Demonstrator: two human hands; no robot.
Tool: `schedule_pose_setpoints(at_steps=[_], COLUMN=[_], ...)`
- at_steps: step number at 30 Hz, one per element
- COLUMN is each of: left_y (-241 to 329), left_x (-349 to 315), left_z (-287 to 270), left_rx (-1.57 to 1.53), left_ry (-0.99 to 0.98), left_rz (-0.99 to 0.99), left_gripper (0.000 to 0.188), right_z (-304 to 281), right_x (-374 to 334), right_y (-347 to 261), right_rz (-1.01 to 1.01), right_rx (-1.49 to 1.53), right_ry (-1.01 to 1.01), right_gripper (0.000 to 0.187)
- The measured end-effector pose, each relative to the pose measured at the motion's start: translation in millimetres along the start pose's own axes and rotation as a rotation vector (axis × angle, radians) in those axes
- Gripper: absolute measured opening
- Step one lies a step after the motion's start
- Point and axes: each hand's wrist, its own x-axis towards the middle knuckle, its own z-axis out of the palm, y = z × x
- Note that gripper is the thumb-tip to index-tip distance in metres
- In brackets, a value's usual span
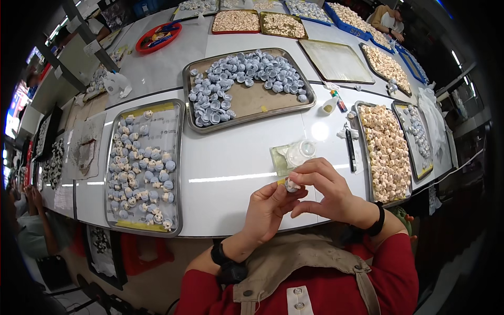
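A small rounded figure head, cream with pale blue, is held up close to the table's front edge. My left hand pinches it between thumb and fingers. From the right, my right hand curls over it, fingertips against its upper side and thumb lower down, apart from it. Just beyond my hands, a clear jar stands by a small yellowish-green sheet. Fingers cover much of the piece.
Left is a tray of blue-and-cream heads; ahead, a tray of blue cup-shaped pieces. A tray of cream pieces stands right, near a black pen-like tool. A red basin sits far left; another person works far right.
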Motion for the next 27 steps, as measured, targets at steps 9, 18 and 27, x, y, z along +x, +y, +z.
schedule_pose_setpoints(at_steps=[9, 18, 27], left_y=[-14, 2, -7], left_x=[0, 16, 32], left_z=[1, 34, 49], left_rx=[-0.114, 0.372, 0.661], left_ry=[-0.034, -0.054, -0.156], left_rz=[-0.192, -0.378, -0.458], left_gripper=[0.033, 0.039, 0.027], right_z=[0, -21, -32], right_x=[-17, -42, -74], right_y=[12, 19, 16], right_rz=[0.088, 0.021, -0.046], right_rx=[0.163, 0.159, 0.022], right_ry=[0.045, 0.066, 0.047], right_gripper=[0.036, 0.025, 0.028])
